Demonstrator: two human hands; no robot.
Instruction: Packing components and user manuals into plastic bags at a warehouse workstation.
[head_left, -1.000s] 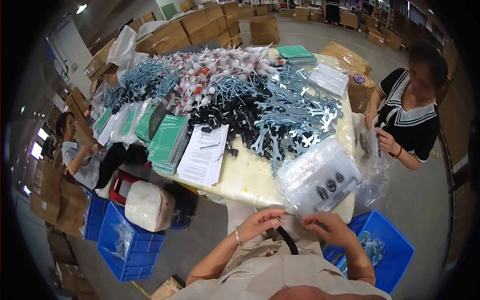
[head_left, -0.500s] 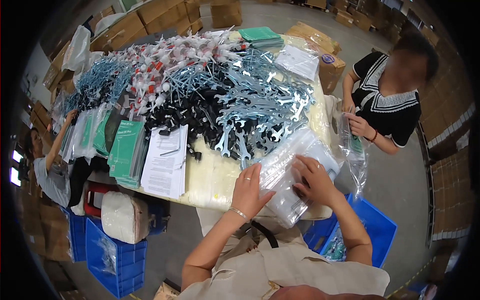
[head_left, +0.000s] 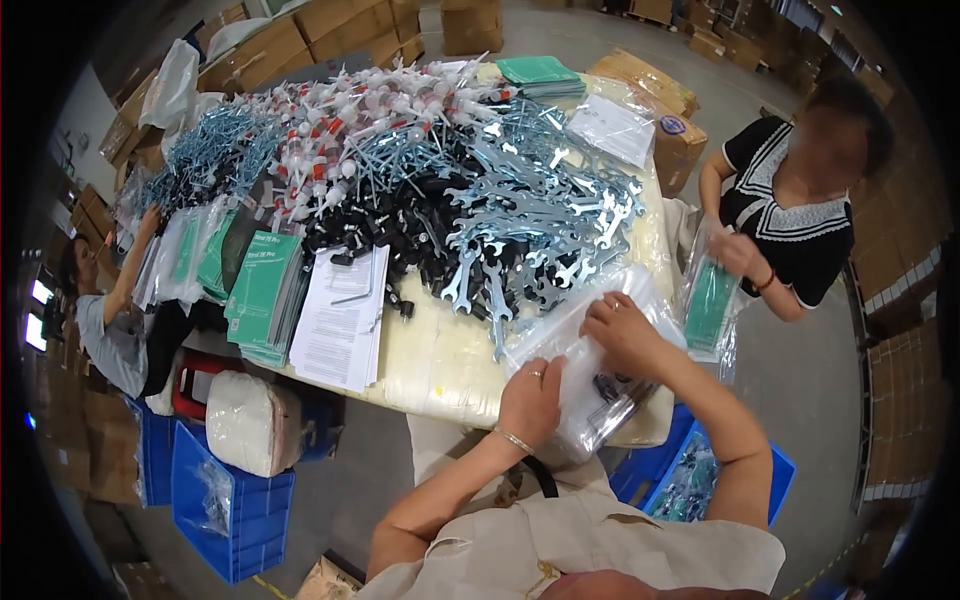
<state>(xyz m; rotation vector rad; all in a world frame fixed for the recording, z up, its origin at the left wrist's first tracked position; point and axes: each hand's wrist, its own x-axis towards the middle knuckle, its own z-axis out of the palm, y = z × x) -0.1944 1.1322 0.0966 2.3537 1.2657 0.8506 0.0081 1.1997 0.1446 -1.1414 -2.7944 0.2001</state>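
A stack of clear plastic bags [head_left: 575, 405] lies at the near right corner of the table, under both my hands. My left hand [head_left: 531, 402] is closed, pinching the bag's left edge between thumb and fingers. Curled fingers of my right hand [head_left: 622, 335] grip the upper part of the bag. Something small and dark shows through the plastic below the right palm; its kind is unclear. Just beyond the bags spreads a heap of silver open-end wrenches [head_left: 545, 215], beside black plastic-looking parts [head_left: 385, 230].
White printed sheets [head_left: 335, 325] with a hex key on top and green booklets [head_left: 262, 300] lie left. Screws [head_left: 215, 150] and red-and-white capped tubes [head_left: 325, 150] pile behind. A co-worker at right holds a bagged green booklet [head_left: 710, 310]. Blue crates [head_left: 235, 510] stand below.
My hands have gone from lying spread on the bags to gripping the plastic, the left moving right and the right rising slightly. At right, the co-worker's bagged booklet now shows more fully.
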